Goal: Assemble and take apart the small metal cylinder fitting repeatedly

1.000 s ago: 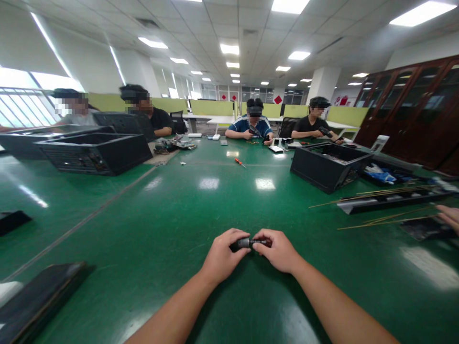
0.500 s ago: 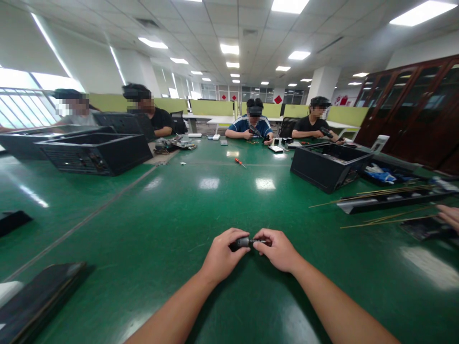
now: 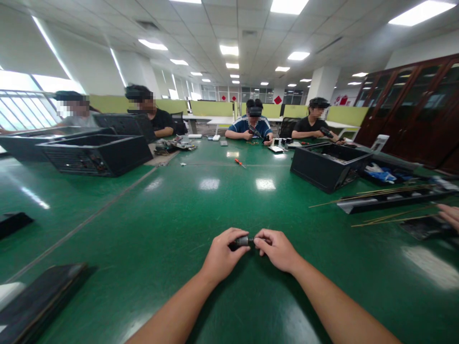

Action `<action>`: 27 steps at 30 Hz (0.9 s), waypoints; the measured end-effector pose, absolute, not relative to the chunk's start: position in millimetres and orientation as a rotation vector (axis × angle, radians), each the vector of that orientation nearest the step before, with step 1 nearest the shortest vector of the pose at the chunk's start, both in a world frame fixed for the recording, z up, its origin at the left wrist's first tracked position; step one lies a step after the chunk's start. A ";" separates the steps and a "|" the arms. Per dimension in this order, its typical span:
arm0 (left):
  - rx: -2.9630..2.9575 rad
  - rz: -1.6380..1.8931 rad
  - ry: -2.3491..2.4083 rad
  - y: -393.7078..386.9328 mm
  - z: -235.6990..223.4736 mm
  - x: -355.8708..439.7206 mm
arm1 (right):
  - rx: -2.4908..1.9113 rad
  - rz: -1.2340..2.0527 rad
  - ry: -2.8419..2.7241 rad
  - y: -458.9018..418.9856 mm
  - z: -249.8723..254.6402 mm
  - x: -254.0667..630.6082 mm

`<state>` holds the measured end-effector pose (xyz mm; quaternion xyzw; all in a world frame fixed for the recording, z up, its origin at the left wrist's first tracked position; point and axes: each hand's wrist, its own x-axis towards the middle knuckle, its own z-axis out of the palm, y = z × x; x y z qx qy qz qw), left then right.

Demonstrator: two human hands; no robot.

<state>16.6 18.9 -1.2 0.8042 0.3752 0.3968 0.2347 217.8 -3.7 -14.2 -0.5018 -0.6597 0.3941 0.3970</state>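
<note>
The left hand [image 3: 221, 257] has its grip pinching a small, dark, grey-banded cylinder [image 3: 242, 241] over the glossy green bench [image 3: 172, 205]; the right hand [image 3: 278, 249] pinches its slim end. Uneven finger pressure could cause slipping.

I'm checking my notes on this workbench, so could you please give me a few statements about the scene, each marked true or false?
1. The left hand grips a dark cylindrical object. True.
2. The right hand is spread wide open, well away from the object. False: its fingers are pinched together at the object's thin end.
3. An orange-handled screwdriver lies on the green tabletop. True.
4. The thin gold-coloured rods lie to the left of both hands. False: they lie to the right.
5. Another person's hand shows at the right edge of the picture. True.
</note>
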 end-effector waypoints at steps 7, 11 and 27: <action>2.199 1.105 1.023 18.4 -1.7 17.1 | -1.255 0.996 -1.676 -3.2 -14.9 219.2; 2.166 1.094 1.037 19.2 -3.0 16.2 | -1.243 1.015 -1.643 -3.1 -15.4 219.9; 2.103 1.099 1.084 19.7 -1.4 16.2 | -1.193 1.040 -1.569 -3.3 -18.6 219.2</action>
